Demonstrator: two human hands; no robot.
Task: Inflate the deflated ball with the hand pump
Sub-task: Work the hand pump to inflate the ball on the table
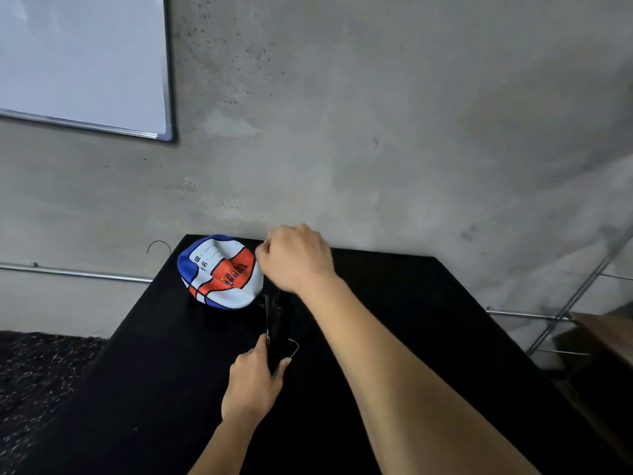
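Note:
A deflated ball, white with red and blue panels and printed characters, lies caved in at the far left corner of the black table. My left hand grips the near end of a black hand pump, which points away from me toward the ball. My right hand is curled into a fist right beside the ball's right edge, above the pump's far end. What its fingers hold is hidden, as the far end of the pump is lost against the dark table.
A grey concrete wall stands right behind the table. A whiteboard hangs at the upper left. A metal wire rack and a brown board stand at the right. Dark speckled floor lies to the left.

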